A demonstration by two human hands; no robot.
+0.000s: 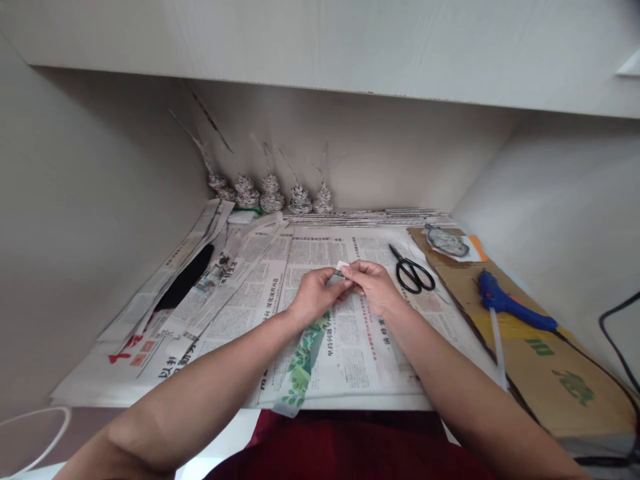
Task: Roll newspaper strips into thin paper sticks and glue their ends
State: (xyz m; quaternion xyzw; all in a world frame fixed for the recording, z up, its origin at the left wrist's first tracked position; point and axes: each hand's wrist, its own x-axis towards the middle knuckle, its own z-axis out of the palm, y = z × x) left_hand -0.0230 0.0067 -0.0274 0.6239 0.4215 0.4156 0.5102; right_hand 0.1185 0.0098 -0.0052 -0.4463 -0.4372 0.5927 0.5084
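A long green leaf-patterned paper strip (303,363) hangs from between my hands toward the table's front edge. My left hand (319,293) is closed, thumb and fingers pinching the strip near its upper end. Close against it, my right hand (371,283) pinches the strip's pale tip (342,265), which looks folded or rolled. The fingers partly hide how the tip is bent. Under both hands lie newspaper sheets (300,267) covering the table. Black-handled scissors (413,272) rest to the right of my right hand, with the blades pointing away from me.
Several coiled-paper cones (300,199) stand along the back wall beside thin paper rods (370,217). Loose newspaper strips (165,280) and a black flat piece (185,280) lie left. On the right, a blue glue gun (515,305) sits on cardboard (530,363). A shelf (320,47) overhangs.
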